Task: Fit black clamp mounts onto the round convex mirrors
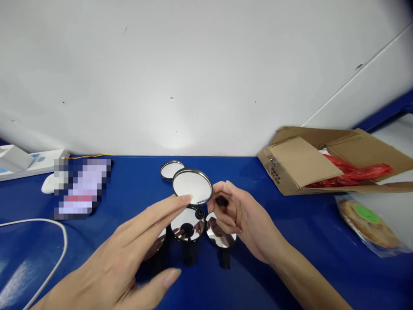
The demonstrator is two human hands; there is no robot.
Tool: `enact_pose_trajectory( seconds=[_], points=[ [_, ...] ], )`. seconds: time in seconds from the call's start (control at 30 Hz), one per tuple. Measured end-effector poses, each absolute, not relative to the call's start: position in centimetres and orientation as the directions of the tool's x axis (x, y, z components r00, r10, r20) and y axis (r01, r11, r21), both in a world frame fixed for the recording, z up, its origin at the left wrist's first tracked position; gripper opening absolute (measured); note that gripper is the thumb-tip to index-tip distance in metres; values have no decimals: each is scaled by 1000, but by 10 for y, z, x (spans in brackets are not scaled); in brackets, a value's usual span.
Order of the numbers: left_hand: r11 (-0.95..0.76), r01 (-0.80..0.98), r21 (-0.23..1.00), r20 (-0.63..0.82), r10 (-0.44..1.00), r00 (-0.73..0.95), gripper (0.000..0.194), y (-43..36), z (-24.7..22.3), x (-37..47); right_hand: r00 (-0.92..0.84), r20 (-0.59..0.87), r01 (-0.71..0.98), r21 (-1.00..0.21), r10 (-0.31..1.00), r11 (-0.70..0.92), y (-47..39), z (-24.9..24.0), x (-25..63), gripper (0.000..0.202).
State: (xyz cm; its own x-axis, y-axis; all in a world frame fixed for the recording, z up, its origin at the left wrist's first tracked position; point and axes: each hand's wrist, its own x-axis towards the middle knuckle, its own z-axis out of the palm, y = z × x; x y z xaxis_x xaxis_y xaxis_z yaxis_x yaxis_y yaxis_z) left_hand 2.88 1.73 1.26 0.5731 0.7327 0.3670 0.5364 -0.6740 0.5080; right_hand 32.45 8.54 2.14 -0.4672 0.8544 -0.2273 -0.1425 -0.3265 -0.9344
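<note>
A round black-rimmed mirror [193,184] is raised above the blue table, its glass reflecting the pale wall. My right hand [237,211] has its fingers curled at that mirror's right edge, with a dark part between them. My left hand [125,249] reaches in from the lower left, fingers stretched out and thumb apart, the fingertips against the mirror's lower edge. Beneath, a second round mirror [183,228] lies face up, with another mirror [219,234] to its right, partly under my right hand. A further one [158,246] is mostly hidden by my left hand.
Behind the raised mirror lies another round mirror [172,169]. An open cardboard box [300,161] with red plastic stands at the right, a wrapped round item [371,224] before it. At the left are a blurred phone [82,189], a white power strip [47,159] and a white cable [64,241].
</note>
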Motion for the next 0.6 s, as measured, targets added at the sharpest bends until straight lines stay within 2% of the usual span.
enact_pose_trajectory(
  seconds=[0.13, 0.2, 0.27, 0.33, 0.4, 0.43, 0.5, 0.6],
  points=[
    [-696, 549, 462, 274, 701, 658, 97, 8, 19, 31, -504, -253, -201, -896, 826, -397, 77, 19, 320, 54],
    [-650, 590, 480, 255, 746, 615, 90, 4, 21, 37, -489, -243, -179, -912, 838, -369, 74, 17, 319, 54],
    [-566, 580, 586, 314, 818, 481, 64, 3, 24, 44, -468, -218, -122, -944, 857, -307, 71, 18, 320, 53],
    [-452, 490, 746, 355, 892, 282, 48, 5, 25, 51, -436, -164, -30, -980, 885, -197, 67, 22, 320, 51],
    [-324, 368, 872, 298, 946, 126, 48, 10, 26, 54, -439, -77, 85, -995, 895, -44, 64, 28, 319, 45],
    [-265, 315, 912, 245, 964, 102, 50, 12, 26, 55, -467, -36, 133, -991, 883, 30, 62, 31, 318, 42],
    [-180, 255, 950, 145, 978, 149, 52, 16, 27, 55, -548, 23, 194, -969, 836, 153, 59, 35, 315, 36],
    [-171, 264, 949, 90, 952, 293, 30, 18, 30, 54, -610, 49, 214, -951, 791, 225, 55, 34, 312, 39]
  ],
)
